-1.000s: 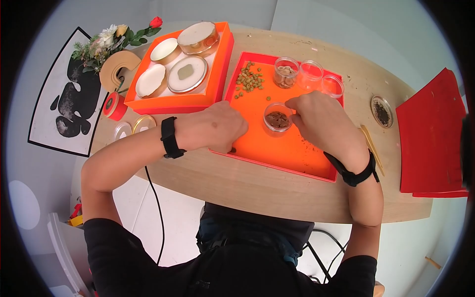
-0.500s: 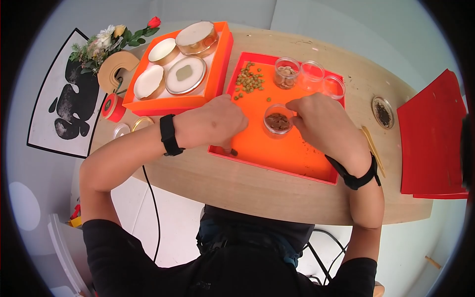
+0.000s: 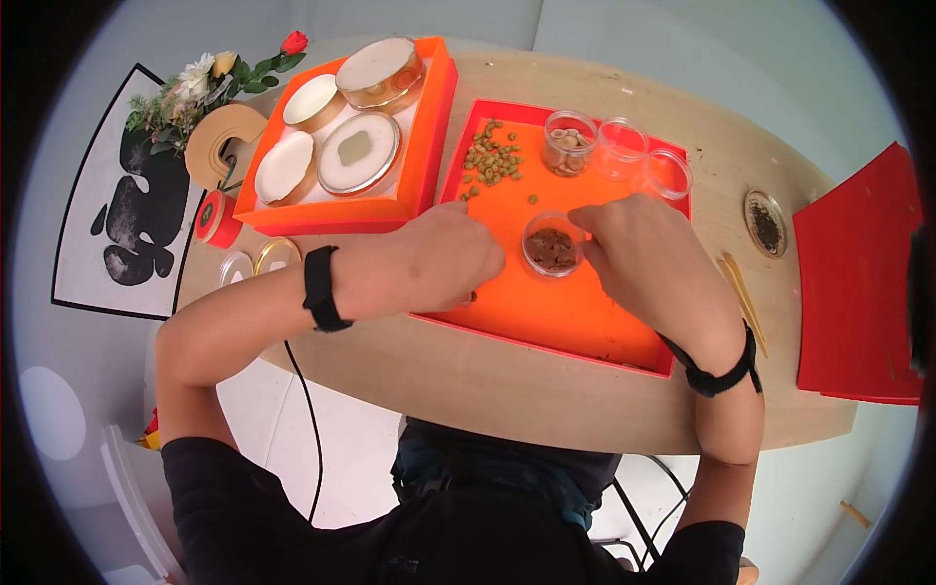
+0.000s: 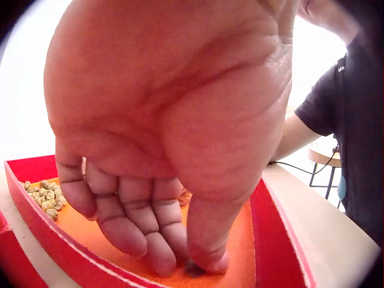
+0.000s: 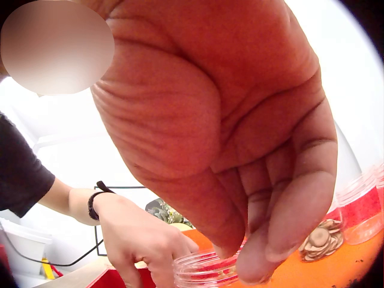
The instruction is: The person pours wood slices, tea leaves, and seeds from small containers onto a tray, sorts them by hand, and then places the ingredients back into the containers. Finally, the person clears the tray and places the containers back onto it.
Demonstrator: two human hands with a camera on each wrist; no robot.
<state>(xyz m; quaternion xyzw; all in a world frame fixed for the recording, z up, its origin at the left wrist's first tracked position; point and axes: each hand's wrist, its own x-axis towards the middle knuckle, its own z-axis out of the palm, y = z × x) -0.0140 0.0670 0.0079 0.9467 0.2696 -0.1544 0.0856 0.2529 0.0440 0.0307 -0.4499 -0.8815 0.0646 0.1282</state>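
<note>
Looking down from the head camera, I meet the wooden table [image 3: 507, 392] first, a strip of it running up to the near wall of the orange-floored tray [image 3: 546, 317]. The left hand [image 3: 424, 261] covers that tray's near left corner; its fingers curl, and the left wrist view shows thumb and fingertips pinching a small dark piece [image 4: 193, 270], mostly covered. I cannot make out what it is, or whether it touches the floor.

Beyond and to the right, upright in the tray, stands a clear jar [image 3: 528, 257] with brown pieces [image 3: 553, 251] in it. The right hand [image 3: 658, 268] pinches the jar's right side at the rim; I cannot tell whether a fingertip dips inside, and the right wrist view cuts the jar off at the bottom.

I have room on the orange floor between the 2 hands and in front of the jar. Right of the tray, just beside the right wrist, lie thin yellow sticks [image 3: 745, 302].

Farther back, green pellets [image 3: 497, 164] lie loose, and 3 more jars [image 3: 624, 146] crowd the far right corner. Only a narrow gap parts the tray from the orange box [image 3: 429, 156].
</note>
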